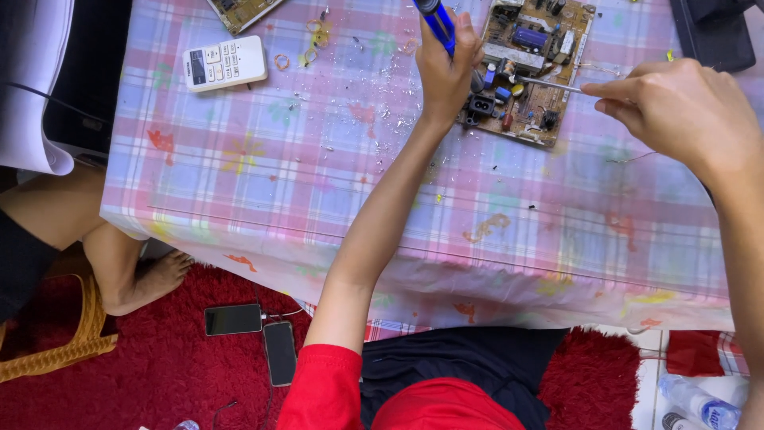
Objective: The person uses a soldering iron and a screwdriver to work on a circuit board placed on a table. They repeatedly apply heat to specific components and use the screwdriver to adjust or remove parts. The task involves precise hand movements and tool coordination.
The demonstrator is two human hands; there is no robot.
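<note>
My left hand (446, 73) is shut around a blue-handled tool (436, 21) that stands upright at the left edge of a brown circuit board (532, 95). The board carries several small parts and lies on a pink and blue checked tablecloth (263, 167). My right hand (683, 111) comes in from the right and pinches a thin metal rod (549, 83). The rod's tip points left over the middle of the board, close to my left hand.
A white remote control (224, 64) lies at the table's far left, another circuit board (239, 9) at the top edge, and a black object (716, 32) at top right. Small scraps litter the cloth. Two phones (255, 330) lie on a red carpet beside another person's bare foot (147, 283). A plastic bottle (700, 402) lies at bottom right.
</note>
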